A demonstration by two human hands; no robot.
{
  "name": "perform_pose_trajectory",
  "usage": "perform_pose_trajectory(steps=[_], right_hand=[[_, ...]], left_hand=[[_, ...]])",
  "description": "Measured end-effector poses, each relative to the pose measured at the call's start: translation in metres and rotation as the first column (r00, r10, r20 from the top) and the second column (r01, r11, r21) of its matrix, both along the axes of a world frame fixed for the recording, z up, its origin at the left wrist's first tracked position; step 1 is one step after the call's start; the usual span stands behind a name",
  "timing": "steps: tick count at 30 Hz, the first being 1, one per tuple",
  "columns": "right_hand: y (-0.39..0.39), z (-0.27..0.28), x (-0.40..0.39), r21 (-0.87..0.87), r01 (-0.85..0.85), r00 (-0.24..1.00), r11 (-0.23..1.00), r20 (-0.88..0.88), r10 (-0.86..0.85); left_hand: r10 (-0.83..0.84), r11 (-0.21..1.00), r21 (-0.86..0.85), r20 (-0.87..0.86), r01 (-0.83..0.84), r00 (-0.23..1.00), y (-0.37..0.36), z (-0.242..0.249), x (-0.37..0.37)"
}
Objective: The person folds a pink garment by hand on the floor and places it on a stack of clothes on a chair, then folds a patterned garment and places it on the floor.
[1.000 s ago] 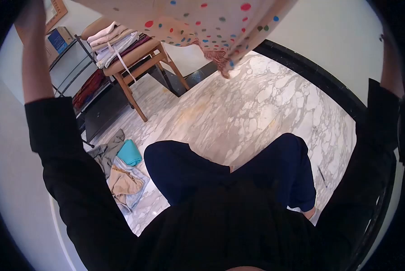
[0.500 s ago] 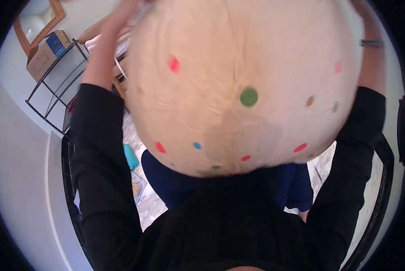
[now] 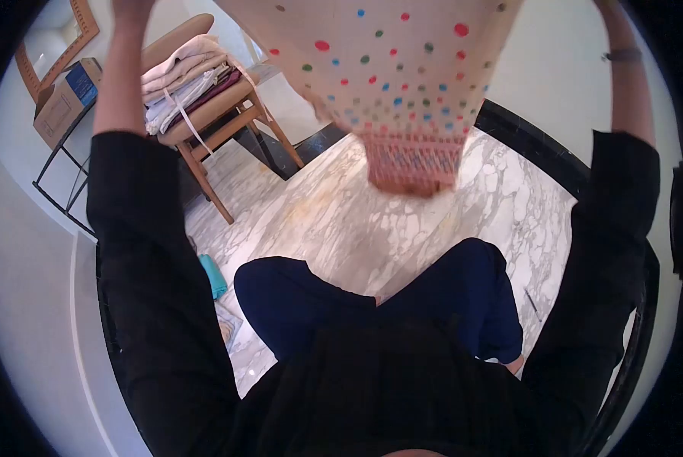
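Note:
A cream cloth (image 3: 402, 76) with coloured polka dots hangs from the top of the view, spread between my raised arms. It narrows downward to a pink patterned border (image 3: 416, 156), slightly blurred, above the floor. My left forearm (image 3: 124, 84) rises on the left and my right forearm (image 3: 632, 99), with a dark band at the wrist, on the right. Both hands lie beyond the top edge, so their fingers and their hold on the cloth are hidden. My crossed legs (image 3: 448, 305) are below, in dark blue trousers.
A wooden chair (image 3: 212, 107) at left holds a stack of folded fabrics (image 3: 185, 80). Beside it a cardboard box (image 3: 65, 99) rests on a black metal rack (image 3: 67, 179). A teal roll (image 3: 212, 276) lies on the marble floor (image 3: 318, 221) by my left knee.
The cloth, billowed close in front of me before, has swung up and away and now hangs farther off. My arms have spread apart; the chair, floor and my legs have come into view.

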State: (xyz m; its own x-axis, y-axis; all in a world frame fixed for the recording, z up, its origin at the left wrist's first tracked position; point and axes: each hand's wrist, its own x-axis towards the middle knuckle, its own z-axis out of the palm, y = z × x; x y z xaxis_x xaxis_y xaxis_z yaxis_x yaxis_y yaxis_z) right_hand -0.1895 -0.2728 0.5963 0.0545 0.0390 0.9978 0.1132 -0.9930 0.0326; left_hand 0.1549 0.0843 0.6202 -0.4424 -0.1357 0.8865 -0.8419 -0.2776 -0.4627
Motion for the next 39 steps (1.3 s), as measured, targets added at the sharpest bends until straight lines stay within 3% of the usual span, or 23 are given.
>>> perform_pose_trajectory(steps=[1,2,3,4,5,7,8,9,10,11,12,13,14,16,17,19,23,28,31,33,36,38,39], right_hand=[[0.003,-0.001,-0.007,-0.038,-0.006,0.996,0.999,0.089,0.009],[0.008,-0.012,-0.026,-0.113,-0.079,0.996,0.99,0.031,0.083],[0.013,-0.022,-0.044,-0.179,-0.158,0.987,0.971,-0.038,0.154],[0.03,-0.035,-0.053,-0.188,-0.225,0.974,0.956,-0.076,0.214],[0.031,-0.054,-0.063,-0.174,-0.203,0.977,0.964,-0.102,0.187],[0.008,-0.111,-0.09,-0.08,-0.057,0.989,0.995,-0.14,0.045],[-0.006,-0.145,-0.103,-0.008,0.03,0.985,1.0,-0.172,-0.031],[-0.019,-0.182,-0.115,0.075,0.113,0.971,0.991,-0.222,-0.094],[-0.027,-0.221,-0.122,0.161,0.181,0.949,0.97,-0.288,-0.129],[-0.031,-0.261,-0.125,0.251,0.184,0.927,0.95,-0.367,-0.083],[-0.03,-0.308,-0.123,0.437,0.164,0.903,0.884,-0.427,0.044],[0.007,-0.318,-0.11,0.357,-0.007,0.806,0.934,-0.551,0.216],[0.021,-0.366,-0.099,0.557,-0.057,0.776,0.829,-0.498,0.388],[0.05,-0.417,-0.088,0.655,0.162,0.581,0.738,-0.668,0.465],[0.052,-0.455,-0.086,0.672,0.165,0.526,0.722,-0.679,0.512],[0.056,-0.501,-0.082,0.645,0.26,0.413,0.718,-0.747,0.521],[0.056,-0.506,-0.077,0.656,0.24,0.411,0.716,-0.737,0.537],[0.057,-0.42,-0.093,0.712,0.136,0.617,0.689,-0.604,0.503],[0.061,-0.379,-0.116,0.8,0.042,0.666,0.598,-0.469,0.581],[0.063,-0.367,-0.137,0.876,0.06,0.657,0.478,-0.395,0.642],[0.066,-0.364,-0.159,0.93,0.004,0.587,0.366,-0.299,0.752],[0.058,-0.368,-0.163,0.949,-0.075,0.449,0.306,-0.242,0.86],[0.053,-0.371,-0.156,0.961,-0.007,0.394,0.276,-0.251,0.884]], left_hand=[[0.002,0.994,-0.113,-0.007,-0.003,1.0,0.013,-0.004,-0.02],[-0.204,0.979,0.029,0.066,0.203,0.977,0.024,-0.001,-0.023],[0.209,0.919,-0.386,0.302,-0.081,0.93,0.056,0.007,0.013],[0.031,0.956,-0.29,-0.038,-0.041,0.999,0.054,-0.032,-0.05],[0.237,0.935,-0.292,0.094,-0.201,0.967,0.075,-0.048,-0.056],[-0.118,0.964,-0.245,-0.059,0.1,0.991,0.084,-0.096,-0.077],[-0.294,0.93,-0.306,-0.285,0.204,0.912,0.084,-0.132,-0.095],[-0.068,0.984,-0.175,-0.284,0.018,0.956,0.101,-0.162,-0.093],[-0.07,0.984,-0.18,-0.43,-0.009,0.9,0.104,-0.201,-0.099],[-0.304,0.952,-0.184,-0.664,0.244,0.683,0.121,-0.251,-0.086],[0.064,0.992,0.128,-0.576,0.013,0.815,0.129,-0.286,-0.086],[0.168,0.963,0.266,-0.736,0.052,0.656,0.129,-0.321,-0.099],[0.283,0.906,0.411,-0.765,0.1,0.579,0.13,-0.356,-0.105],[0.468,0.818,0.511,-0.858,0.266,0.21,0.125,-0.416,-0.121],[0.554,0.769,0.512,-0.832,0.383,0.0,0.121,-0.436,-0.129],[0.57,0.722,0.484,-0.821,0.494,-0.029,0.12,-0.48,-0.131],[0.59,0.691,0.485,-0.807,0.535,-0.03,0.12,-0.486,-0.13],[0.224,0.878,0.154,-0.969,0.454,-0.106,0.132,-0.417,-0.129],[-0.013,0.876,-0.084,-0.988,0.474,-0.153,0.15,-0.389,-0.133],[-0.12,0.816,-0.206,-0.974,0.54,-0.191,0.164,-0.382,-0.132],[-0.243,0.615,-0.354,-0.935,0.705,-0.258,0.173,-0.384,-0.123],[-0.064,0.734,-0.228,-0.961,0.64,-0.269,0.169,-0.385,-0.11],[0.026,0.782,-0.156,-0.959,0.604,-0.281,0.164,-0.382,-0.107]])
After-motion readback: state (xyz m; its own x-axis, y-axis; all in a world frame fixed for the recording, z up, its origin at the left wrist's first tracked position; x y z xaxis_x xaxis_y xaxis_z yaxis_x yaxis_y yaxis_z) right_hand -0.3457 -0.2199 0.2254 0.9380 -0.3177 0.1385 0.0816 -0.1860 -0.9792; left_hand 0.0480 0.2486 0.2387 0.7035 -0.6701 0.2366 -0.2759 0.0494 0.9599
